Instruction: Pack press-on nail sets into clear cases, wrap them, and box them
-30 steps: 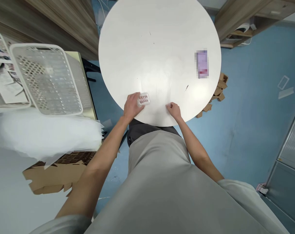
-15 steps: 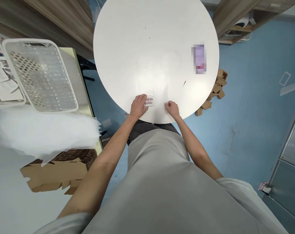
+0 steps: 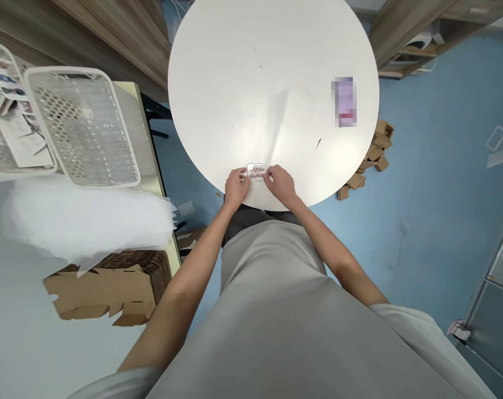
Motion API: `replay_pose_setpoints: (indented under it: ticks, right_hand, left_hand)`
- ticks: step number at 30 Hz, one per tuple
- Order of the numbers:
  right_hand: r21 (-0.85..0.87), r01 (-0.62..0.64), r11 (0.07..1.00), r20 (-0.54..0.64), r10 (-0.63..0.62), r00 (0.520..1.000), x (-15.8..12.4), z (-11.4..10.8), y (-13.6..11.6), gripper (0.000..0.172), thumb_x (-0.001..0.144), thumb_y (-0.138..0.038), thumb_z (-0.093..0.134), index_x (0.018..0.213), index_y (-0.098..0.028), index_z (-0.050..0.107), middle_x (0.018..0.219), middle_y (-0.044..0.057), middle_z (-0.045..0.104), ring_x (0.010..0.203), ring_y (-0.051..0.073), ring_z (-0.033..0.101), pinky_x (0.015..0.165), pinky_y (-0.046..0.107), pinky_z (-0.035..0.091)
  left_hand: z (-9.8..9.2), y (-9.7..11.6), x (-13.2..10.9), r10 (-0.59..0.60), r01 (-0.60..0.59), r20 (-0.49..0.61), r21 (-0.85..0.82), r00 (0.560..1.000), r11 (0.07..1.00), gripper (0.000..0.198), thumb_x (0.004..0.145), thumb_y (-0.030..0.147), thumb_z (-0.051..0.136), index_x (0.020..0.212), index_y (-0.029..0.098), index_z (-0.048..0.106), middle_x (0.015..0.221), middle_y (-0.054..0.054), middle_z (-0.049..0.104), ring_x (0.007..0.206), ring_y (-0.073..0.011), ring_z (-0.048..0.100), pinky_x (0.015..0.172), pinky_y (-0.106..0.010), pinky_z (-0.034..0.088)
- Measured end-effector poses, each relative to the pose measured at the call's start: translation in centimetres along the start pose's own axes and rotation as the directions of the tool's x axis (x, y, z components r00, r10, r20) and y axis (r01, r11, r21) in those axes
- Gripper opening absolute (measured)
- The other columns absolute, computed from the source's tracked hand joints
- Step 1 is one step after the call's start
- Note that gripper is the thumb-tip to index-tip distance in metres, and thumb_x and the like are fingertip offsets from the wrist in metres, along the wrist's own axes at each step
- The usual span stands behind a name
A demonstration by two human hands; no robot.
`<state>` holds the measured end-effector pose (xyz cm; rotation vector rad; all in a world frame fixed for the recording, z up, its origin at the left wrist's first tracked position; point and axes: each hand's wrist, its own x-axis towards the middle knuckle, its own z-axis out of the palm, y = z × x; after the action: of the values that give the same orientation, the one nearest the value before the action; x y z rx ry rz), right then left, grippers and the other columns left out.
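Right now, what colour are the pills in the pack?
Pinkish red, in a clear pack, seen in the head view.

A pack (image 3: pixel 256 170) lies on the round table (image 3: pixel 272 83) by its near edge, held at its ends between the left hand (image 3: pixel 236 187) and the right hand (image 3: pixel 281 183). Farther right on the table lies a flat item (image 3: pixel 345 102) (blurred). A basket (image 3: pixel 83 127) sits left of the table, with a cardboard stack (image 3: pixel 106 282) before it. Small boxes (image 3: pixel 371 152) lie on the floor by the table's right edge.
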<state>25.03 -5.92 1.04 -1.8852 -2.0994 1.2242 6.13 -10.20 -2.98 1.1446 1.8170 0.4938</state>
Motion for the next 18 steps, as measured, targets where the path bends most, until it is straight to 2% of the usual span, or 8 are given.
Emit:
replay_pose_setpoints:
  ticks: [2,5,8,14,16,18]
  right_hand:
    - [-0.026,0.063,0.998,0.027,-0.062,0.998,0.8,1.2,-1.1,0.022,0.113,-0.034,0.059,0.095,-0.022,0.066,0.111,0.011,0.069,0.105,0.029,0.064,0.088,0.039,0.051]
    - [-0.050,0.131,0.990,0.075,-0.127,0.989,1.7,3.1,-2.1,0.022,0.114,-0.031,0.059,0.097,-0.021,0.068,0.116,0.014,0.068,0.113,0.030,0.062,0.093,0.040,0.054]
    - [-0.051,0.159,0.986,0.120,-0.152,0.981,2.2,4.5,-2.5,0.022,0.115,-0.031,0.057,0.103,-0.019,0.072,0.122,0.015,0.068,0.117,0.030,0.060,0.094,0.040,0.056]
    - [-0.008,0.189,0.982,0.162,-0.186,0.969,1.7,5.0,-2.3,0.014,0.111,-0.028,0.062,0.110,-0.021,0.074,0.128,0.013,0.070,0.126,0.030,0.060,0.099,0.041,0.057]
    - [0.030,0.171,0.985,0.128,-0.173,0.977,1.5,4.7,-1.8,0.012,0.109,-0.029,0.063,0.110,-0.022,0.073,0.130,0.012,0.071,0.128,0.030,0.061,0.103,0.042,0.056]
    - [0.066,0.082,0.994,0.049,-0.085,0.995,1.4,4.2,-0.9,0.014,0.110,-0.032,0.062,0.112,-0.022,0.072,0.130,0.012,0.072,0.126,0.029,0.064,0.105,0.042,0.055]
  left_hand:
    - [0.0,0.0,-0.2,-0.105,0.105,0.004,-0.137,0.994,0.985,0.033,0.108,0.032,0.048,0.126,0.021,0.072,0.135,-0.012,0.077,0.116,-0.0245,0.075,0.111,-0.040,0.057]
    - [-0.1,0.2,-0.1,-0.180,0.173,-0.005,-0.244,0.984,0.954,0.032,0.110,0.045,0.051,0.110,0.023,0.075,0.120,-0.009,0.082,0.109,-0.0233,0.077,0.105,-0.036,0.058]
    - [-0.2,0.7,0.3,-0.189,0.179,-0.022,-0.227,0.982,0.957,0.032,0.105,0.051,0.062,0.100,0.023,0.076,0.111,-0.009,0.084,0.110,-0.0263,0.076,0.104,-0.037,0.057]
    - [0.1,0.4,1.5,-0.280,0.268,-0.071,-0.143,0.957,0.953,0.015,0.097,0.032,0.066,0.096,0.022,0.077,0.106,-0.008,0.085,0.106,-0.0273,0.078,0.101,-0.038,0.057]
    - [0.4,-0.1,1.8,-0.303,0.292,-0.104,-0.110,0.947,0.950,0.015,0.096,0.032,0.066,0.098,0.022,0.077,0.109,-0.009,0.085,0.108,-0.0282,0.077,0.101,-0.039,0.057]
    - [0.6,-0.4,2.0,-0.313,0.305,-0.128,-0.082,0.941,0.949,0.016,0.096,0.033,0.066,0.098,0.022,0.078,0.112,-0.010,0.085,0.109,-0.0296,0.077,0.102,-0.041,0.056]
